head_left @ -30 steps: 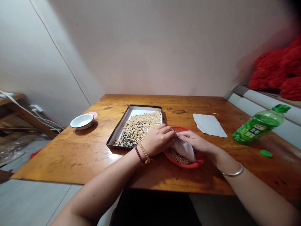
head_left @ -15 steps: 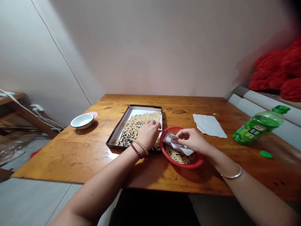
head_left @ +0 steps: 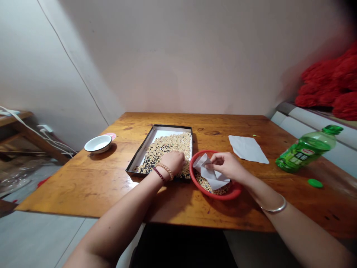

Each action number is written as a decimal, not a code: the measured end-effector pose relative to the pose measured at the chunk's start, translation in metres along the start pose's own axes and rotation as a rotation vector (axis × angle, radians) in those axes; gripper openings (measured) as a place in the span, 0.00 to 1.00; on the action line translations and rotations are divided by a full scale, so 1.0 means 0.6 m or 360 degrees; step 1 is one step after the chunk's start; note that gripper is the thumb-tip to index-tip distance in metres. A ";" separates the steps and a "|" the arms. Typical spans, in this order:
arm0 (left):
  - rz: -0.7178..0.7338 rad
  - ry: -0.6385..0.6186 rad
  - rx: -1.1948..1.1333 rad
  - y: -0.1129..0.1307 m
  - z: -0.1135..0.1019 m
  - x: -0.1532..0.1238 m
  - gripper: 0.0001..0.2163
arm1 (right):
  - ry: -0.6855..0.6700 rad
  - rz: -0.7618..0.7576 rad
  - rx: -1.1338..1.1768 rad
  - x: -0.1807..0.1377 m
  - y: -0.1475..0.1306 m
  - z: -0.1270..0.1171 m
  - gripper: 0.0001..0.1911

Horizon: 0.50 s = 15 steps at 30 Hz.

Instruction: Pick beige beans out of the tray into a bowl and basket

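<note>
Pinching a folded white paper sheet (head_left: pixel 209 173) between thumb and fingers, the right hand (head_left: pixel 225 166) holds it above soybeans (head_left: pixel 212 189) in a red plastic basket (head_left: pixel 192 175); just left of that basket, the curled left hand (head_left: pixel 173 163) rests on mixed beans (head_left: pixel 170 147) in a black-rimmed tray (head_left: pixel 173 127), any grip on them hidden.

One tray (head_left: pixel 144 149), one red basket (head_left: pixel 195 181), one white bowl (head_left: pixel 98 144), one green bottle (head_left: pixel 305 149), one bottle cap (head_left: pixel 315 182)
</note>
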<state>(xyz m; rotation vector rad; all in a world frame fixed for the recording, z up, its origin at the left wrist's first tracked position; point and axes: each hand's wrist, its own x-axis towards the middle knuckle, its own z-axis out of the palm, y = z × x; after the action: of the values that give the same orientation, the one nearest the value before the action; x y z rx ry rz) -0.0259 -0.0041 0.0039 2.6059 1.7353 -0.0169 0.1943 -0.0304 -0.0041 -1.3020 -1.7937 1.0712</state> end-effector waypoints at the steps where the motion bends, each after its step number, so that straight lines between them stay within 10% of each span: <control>1: 0.0000 -0.0003 0.0003 0.000 0.000 0.000 0.13 | 0.0002 -0.0020 -0.0021 0.000 0.000 -0.001 0.15; 15: 0.0045 0.0008 0.0059 -0.005 0.013 0.004 0.12 | 0.0021 -0.0218 -0.0221 0.002 0.005 -0.007 0.24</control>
<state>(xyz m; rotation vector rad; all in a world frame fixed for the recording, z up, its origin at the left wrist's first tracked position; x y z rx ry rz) -0.0276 -0.0006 -0.0041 2.6586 1.7157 -0.0430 0.1986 -0.0279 -0.0050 -1.2429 -1.9463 0.8753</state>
